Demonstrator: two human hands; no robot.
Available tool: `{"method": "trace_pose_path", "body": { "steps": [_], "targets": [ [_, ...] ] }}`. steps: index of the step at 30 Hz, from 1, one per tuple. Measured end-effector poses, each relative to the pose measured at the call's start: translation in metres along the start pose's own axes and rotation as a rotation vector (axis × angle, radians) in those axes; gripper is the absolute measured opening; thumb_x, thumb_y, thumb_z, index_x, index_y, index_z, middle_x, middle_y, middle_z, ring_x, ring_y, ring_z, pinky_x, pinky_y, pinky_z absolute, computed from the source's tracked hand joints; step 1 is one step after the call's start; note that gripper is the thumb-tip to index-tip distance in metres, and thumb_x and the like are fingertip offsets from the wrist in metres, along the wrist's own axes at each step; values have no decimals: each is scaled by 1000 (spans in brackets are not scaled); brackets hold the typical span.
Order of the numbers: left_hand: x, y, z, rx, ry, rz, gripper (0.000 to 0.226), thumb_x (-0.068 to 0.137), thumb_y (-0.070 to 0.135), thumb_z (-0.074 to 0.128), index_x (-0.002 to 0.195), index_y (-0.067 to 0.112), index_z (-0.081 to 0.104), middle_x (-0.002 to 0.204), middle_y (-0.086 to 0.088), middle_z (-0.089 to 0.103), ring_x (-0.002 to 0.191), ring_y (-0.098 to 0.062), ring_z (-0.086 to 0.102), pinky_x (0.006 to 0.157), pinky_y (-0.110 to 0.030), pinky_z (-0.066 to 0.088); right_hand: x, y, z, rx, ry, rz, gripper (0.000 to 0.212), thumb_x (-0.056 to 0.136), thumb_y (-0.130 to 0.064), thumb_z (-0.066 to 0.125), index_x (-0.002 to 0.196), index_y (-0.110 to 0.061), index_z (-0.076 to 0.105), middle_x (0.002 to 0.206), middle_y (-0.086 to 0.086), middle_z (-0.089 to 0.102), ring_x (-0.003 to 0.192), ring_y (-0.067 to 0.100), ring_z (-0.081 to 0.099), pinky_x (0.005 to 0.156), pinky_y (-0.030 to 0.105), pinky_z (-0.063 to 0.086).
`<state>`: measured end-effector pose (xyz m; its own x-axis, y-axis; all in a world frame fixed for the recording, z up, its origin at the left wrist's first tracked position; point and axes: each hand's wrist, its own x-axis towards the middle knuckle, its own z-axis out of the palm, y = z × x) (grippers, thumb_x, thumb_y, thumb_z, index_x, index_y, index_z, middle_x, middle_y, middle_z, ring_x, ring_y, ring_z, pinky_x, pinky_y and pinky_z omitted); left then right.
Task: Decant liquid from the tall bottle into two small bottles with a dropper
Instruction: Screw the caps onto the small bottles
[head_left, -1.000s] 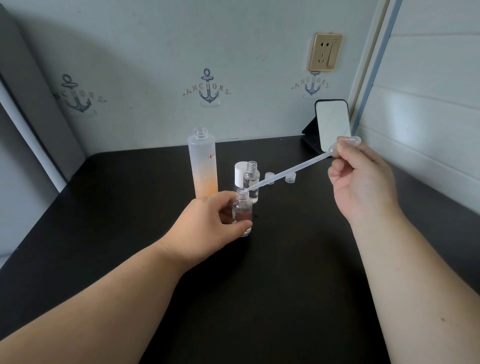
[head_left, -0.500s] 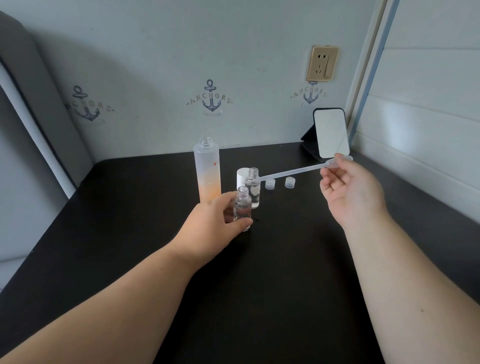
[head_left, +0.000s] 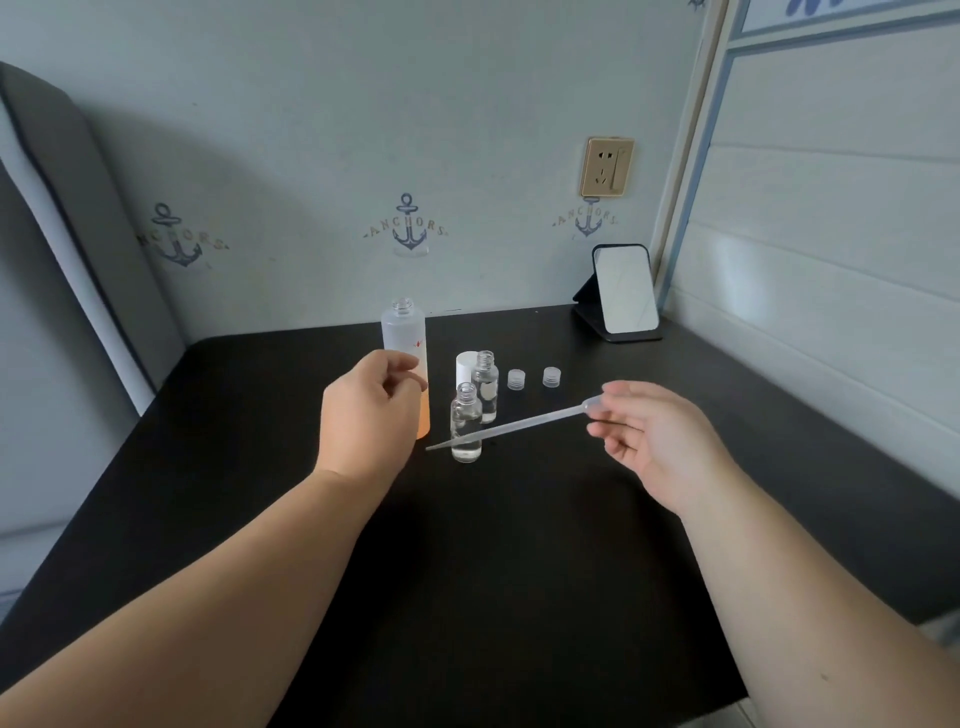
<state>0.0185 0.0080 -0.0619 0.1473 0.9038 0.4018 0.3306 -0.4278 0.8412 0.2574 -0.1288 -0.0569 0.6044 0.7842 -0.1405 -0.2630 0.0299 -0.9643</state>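
The right hand (head_left: 657, 441) pinches the dropper (head_left: 511, 425), now lowered off the near bottle (head_left: 466, 423), which the left hand (head_left: 366, 415) has released, half-open and empty, so filling looks finished, before the tall bottle (head_left: 405, 343) behind.

Tall bottle (head_left: 404, 332) — lower half hidden
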Motion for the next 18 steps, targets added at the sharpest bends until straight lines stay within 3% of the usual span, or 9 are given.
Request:
{"method": "trace_pose_path", "body": {
  "steps": [2,5,9,12,14,18],
  "targets": [
    [2,2,0,30,-15,1,23,94,21,53,97,43,60,93,17,69,89,-6,67,59,-8,48,-9,1,0,-114,-45,-4,25,86,-2,73,109,-8,67,94,14,79,75,20,74,69,30,51],
    [2,3,-2,101,-31,-5,20,96,21,59,100,41,60,91,21,67,88,-1,65,68,-14,50,-20,4,-2,-283,-135,-12,23,86,-3,75,107,-7,67,96,13,79,82,20,75,72,31,50],
    [-2,5,-6,142,-71,-1,17,96,21,61,100,37,63,90,20,67,85,-2,65,66,-13,45,-27,9,-5,-461,-235,-31,14,86,-5,76,98,-8,71,92,12,79,82,19,70,73,30,48],
    [-7,7,-6,162,-103,-5,16,94,21,60,102,34,64,93,18,68,85,-3,64,64,-14,45,-28,8,-10,-726,-268,-99,11,82,-13,81,86,-22,76,84,1,79,74,11,66,76,28,48],
    [-10,8,-4,178,-121,-15,19,93,19,58,108,29,66,96,16,68,85,-2,62,62,-14,45,-28,9,-11,-885,-283,-156,21,81,-12,80,82,-33,77,80,-9,76,71,3,67,78,27,50],
    [-14,11,1,174,-168,-61,25,92,18,57,115,24,65,100,15,67,88,-3,61,66,-20,50,-25,16,-12,-1030,-252,-247,30,77,-12,83,76,-41,75,78,-13,72,72,2,65,74,24,51]
  ]
}}
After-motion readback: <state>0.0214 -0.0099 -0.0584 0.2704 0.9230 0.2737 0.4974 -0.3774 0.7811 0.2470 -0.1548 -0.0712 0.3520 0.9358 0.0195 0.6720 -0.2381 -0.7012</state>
